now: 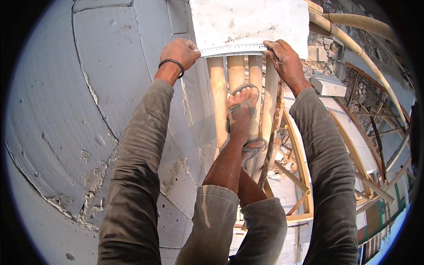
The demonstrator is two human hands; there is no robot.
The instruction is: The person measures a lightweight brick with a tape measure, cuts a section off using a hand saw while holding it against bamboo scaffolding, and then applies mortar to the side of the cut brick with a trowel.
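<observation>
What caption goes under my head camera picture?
Left hand and right hand hold a measuring strip along a white block; sandalled feet stand on bamboo poles.

Long grey sleeves (137,168), a black wristband (178,64), cropped grey trousers (213,221) and flip-flops (242,105) are worn.

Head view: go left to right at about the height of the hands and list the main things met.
Grey block wall → left hand → white measuring strip → right hand → loose pale block.
</observation>
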